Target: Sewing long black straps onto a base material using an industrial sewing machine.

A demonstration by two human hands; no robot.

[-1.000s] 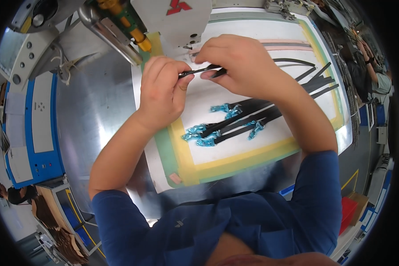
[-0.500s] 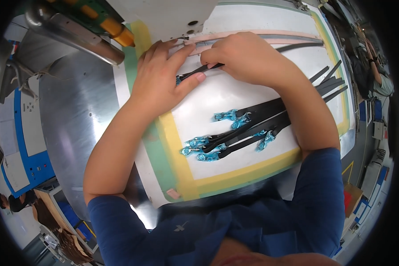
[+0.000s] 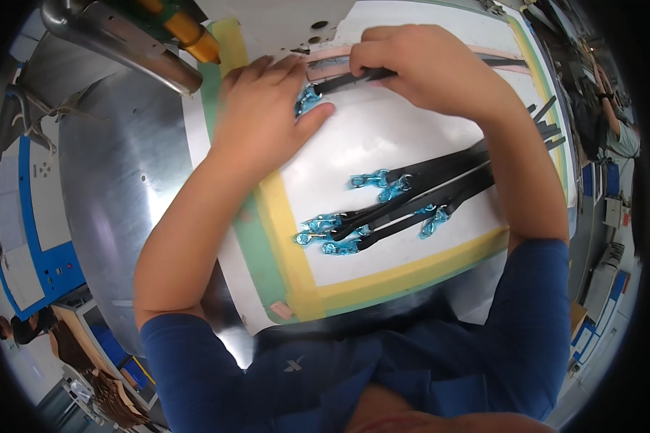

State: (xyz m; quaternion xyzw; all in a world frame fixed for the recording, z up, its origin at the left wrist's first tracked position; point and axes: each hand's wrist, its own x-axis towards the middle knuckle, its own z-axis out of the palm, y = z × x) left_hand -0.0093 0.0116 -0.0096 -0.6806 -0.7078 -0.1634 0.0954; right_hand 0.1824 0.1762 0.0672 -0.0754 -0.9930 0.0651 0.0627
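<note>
I have the right hand (image 3: pixel 430 71) over the far part of the white sheet (image 3: pixel 332 151), its fingers (image 3: pixel 367 55) clamped together on a black strap (image 3: pixel 336 82). The strap runs leftward from that pinch, roughly along the pink strips (image 3: pixel 497 52), and ends in a clasp (image 3: pixel 309 97) wrapped in shiny blue film. A black length also shows on the far side of my right hand, but I can't tell whether it is the same strap.

My left hand (image 3: pixel 261 108) lies palm down across the tape at the sheet's left side, thumb well apart from the other fingers. The clasp sits in the gap between them; I can't tell how firmly the hand touches it.

Nearer the person, more black straps (image 3: pixel 440 173) lie bunched at a slant on the sheet, their blue-wrapped clasps (image 3: pixel 339 247) toward the left and their tails passing under the right forearm. Yellow tape (image 3: pixel 278 224) and green tape (image 3: pixel 251 242) border the sheet, which rests on the metal desk (image 3: pixel 115 159). Just beyond my left hand are a steel cylinder (image 3: pixel 123 47) and a yellow nozzle (image 3: pixel 198 45), beside a white machine body (image 3: pixel 282 29).
</note>
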